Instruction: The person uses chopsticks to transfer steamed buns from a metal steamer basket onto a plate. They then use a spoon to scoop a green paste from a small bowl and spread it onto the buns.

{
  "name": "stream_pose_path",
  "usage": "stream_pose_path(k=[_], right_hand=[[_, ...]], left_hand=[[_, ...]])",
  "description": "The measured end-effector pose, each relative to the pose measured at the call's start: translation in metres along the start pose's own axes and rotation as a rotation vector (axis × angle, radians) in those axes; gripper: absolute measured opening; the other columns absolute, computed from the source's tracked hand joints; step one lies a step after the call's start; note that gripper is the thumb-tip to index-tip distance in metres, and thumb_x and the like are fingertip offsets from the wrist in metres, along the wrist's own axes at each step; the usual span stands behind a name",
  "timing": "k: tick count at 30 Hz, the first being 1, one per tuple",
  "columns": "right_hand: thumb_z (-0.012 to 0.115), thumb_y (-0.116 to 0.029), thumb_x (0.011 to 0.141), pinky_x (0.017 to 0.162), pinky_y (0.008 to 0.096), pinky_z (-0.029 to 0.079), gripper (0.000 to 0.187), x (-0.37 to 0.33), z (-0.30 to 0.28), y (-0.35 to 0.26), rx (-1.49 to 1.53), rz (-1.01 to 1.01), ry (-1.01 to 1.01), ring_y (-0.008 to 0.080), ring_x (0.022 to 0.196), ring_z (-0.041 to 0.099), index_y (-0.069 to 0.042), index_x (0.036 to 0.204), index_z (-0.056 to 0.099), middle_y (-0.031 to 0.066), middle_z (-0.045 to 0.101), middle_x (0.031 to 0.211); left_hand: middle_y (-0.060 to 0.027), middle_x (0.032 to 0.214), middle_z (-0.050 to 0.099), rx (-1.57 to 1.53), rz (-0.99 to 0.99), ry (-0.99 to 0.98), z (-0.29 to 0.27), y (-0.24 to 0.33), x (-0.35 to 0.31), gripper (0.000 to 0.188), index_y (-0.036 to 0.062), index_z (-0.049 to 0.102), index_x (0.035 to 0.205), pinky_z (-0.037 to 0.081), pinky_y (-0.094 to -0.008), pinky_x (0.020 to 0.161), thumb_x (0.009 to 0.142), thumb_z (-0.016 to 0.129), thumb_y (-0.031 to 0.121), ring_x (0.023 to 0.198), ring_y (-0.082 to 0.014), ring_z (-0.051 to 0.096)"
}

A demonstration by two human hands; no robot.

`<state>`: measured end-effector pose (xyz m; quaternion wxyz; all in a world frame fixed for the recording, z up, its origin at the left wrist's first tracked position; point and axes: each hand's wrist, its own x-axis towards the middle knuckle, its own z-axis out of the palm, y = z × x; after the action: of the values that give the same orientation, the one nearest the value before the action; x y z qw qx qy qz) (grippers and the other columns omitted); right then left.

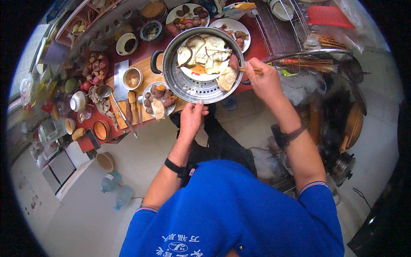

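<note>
A metal steamer pot [169, 64] with a perforated bottom stands at the near edge of the red table. Inside it, a white plate [206, 77] carries pale slices with dark skins [207, 50], which look like eggplant, in brownish liquid. A reddish-brown piece [233, 62] and a pale yellowish piece [227, 79] lie at the pot's right side. My left hand [192, 119] grips the near rim, thumb on top. In my right hand [262, 79] are chopsticks [244, 69], closed in my fingers, their tips by the reddish-brown piece.
Left of the pot, a wooden board [145, 70] bears a cleaver [121, 75], a bowl of brown sauce [132, 79] and a plate of root vegetables [159, 95]. Plates of food [187, 17] stand behind. A wire rack [295, 25] is at the far right, a ladle [105, 91] at left.
</note>
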<state>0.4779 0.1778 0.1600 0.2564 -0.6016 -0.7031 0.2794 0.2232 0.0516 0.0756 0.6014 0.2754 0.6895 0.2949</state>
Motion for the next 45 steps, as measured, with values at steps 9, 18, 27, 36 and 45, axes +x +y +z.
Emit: stream_pose_path(k=[9,18,27,36,45], right_hand=[[0.055,-0.03,0.111,0.06,0.0381,0.056,0.039,0.009,-0.002,0.014,0.297,0.216,-0.027,0.0251,0.064,0.073,-0.001,0.087,0.063,0.0139,0.071,0.071],[0.054,-0.03,0.112,0.059,0.0339,0.058,0.04,-0.008,-0.004,0.004,0.302,0.218,0.042,0.0183,0.066,0.075,0.001,0.089,0.065,0.0108,0.072,0.073],[0.052,-0.032,0.114,0.059,0.0285,0.056,0.041,-0.017,-0.001,0.011,0.376,0.273,0.032,0.0131,0.068,0.071,0.0,0.095,0.068,0.0073,0.071,0.078],[0.053,-0.03,0.114,0.06,0.0286,0.057,0.037,-0.027,0.006,0.025,0.401,0.351,0.005,0.0117,0.07,0.071,0.0,0.096,0.066,0.0064,0.07,0.079],[0.049,-0.03,0.115,0.064,0.0285,0.057,0.038,-0.027,-0.026,0.022,0.592,0.421,0.034,0.0115,0.071,0.069,-0.001,0.095,0.065,0.006,0.071,0.084]], left_hand=[[-0.0126,0.111,0.08,-0.157,-0.157,-0.072,0.006,-0.006,0.008,0.042,-0.0002,0.066,0.115,0.049,-0.0265,0.068,0.113,0.055,0.04,0.091,-0.0134,0.077],[-0.0149,0.091,0.075,0.489,0.198,0.045,-0.028,0.041,-0.022,0.03,0.0021,0.068,0.105,0.056,-0.0378,0.076,0.099,0.075,0.031,0.077,-0.0237,0.073],[-0.0211,0.105,0.069,1.092,0.79,-0.131,0.029,0.08,0.052,0.037,0.0022,0.07,0.108,0.056,-0.0504,0.091,0.08,0.085,0.021,0.101,-0.0399,0.067],[-0.0179,0.105,0.067,1.339,0.872,-0.097,0.05,0.071,0.073,0.033,0.0059,0.07,0.11,0.054,-0.0488,0.087,0.083,0.078,0.024,0.102,-0.0361,0.067],[-0.0216,0.101,0.065,1.16,0.948,-0.007,0.041,0.079,0.067,0.046,0.0065,0.065,0.106,0.054,-0.0522,0.085,0.069,0.088,0.021,0.098,-0.0407,0.066]])
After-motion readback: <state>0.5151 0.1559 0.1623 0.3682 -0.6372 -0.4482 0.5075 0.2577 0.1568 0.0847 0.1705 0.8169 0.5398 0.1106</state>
